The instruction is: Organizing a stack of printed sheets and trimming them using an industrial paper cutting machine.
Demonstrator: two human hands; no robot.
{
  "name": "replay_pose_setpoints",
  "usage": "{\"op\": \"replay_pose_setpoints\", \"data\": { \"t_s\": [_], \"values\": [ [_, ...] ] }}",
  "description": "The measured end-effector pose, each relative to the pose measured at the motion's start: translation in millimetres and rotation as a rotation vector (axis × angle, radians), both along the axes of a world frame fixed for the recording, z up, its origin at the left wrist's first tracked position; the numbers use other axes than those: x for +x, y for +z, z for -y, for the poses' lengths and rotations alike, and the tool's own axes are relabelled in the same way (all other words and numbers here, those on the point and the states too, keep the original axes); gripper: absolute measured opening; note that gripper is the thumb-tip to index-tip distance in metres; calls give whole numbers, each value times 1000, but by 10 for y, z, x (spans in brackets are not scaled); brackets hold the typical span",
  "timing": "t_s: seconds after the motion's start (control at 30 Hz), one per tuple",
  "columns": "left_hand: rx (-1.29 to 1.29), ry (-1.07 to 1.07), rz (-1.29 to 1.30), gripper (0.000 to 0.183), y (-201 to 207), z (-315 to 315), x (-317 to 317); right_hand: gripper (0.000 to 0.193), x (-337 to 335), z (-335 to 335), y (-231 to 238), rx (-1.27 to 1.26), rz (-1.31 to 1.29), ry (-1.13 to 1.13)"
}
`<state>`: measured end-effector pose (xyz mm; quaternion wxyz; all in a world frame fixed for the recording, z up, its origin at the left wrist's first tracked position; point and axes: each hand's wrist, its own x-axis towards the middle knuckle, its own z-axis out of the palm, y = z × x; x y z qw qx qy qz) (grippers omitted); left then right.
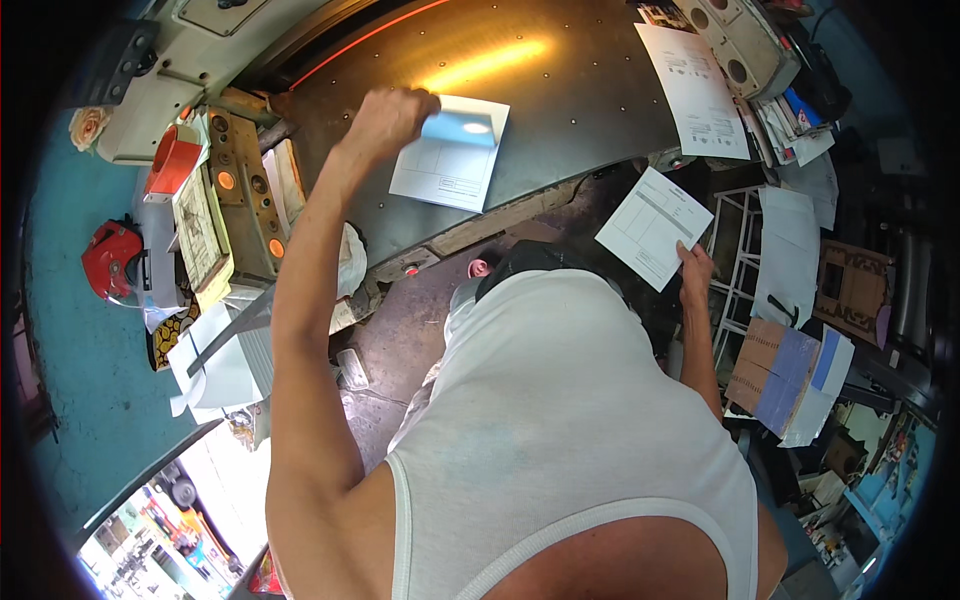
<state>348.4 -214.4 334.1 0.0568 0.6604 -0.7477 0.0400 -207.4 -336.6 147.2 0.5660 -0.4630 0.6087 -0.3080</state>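
Observation:
Over the dark metal table [340,170], my left hand [390,122] is closed in a fist around the end of a flat light-blue thing [460,128], blurred by motion, whose kind I cannot make out. Directly beneath it lies white printed paper [440,175], which the blue thing partly covers. My right hand [695,272] grips a white printed form [655,228] at its lower right edge, off the table's front. Whether that form is one sheet or several I cannot tell.
A red line of light [365,38] crosses the table's back. At left stand a button panel [228,180], an orange-red container [170,165] and a red helmet [110,260]. At right are a printed sheet [695,95], a white wire rack [735,240] and cardboard pieces [765,375].

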Motion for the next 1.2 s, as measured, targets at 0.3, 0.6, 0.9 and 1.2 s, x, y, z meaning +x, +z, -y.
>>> {"op": "replay_pose_setpoints", "data": {
  "t_s": [0.3,0.6,0.9,1.2],
  "values": [
    [-121,-139,80,16,233,806,285,25,-46,-102,79,-17,-59,-56],
    [166,-36,32,14,413,870,378,30,-52,-531,240,10,-64,-168],
    [489,-17,-444,69,-80,417,46,27,-107,-969,541,-5,-73,-362],
    [320,52,-286,54,-609,113,-196,30,-430,-1214,632,-25,123,-624]
  ]
}}
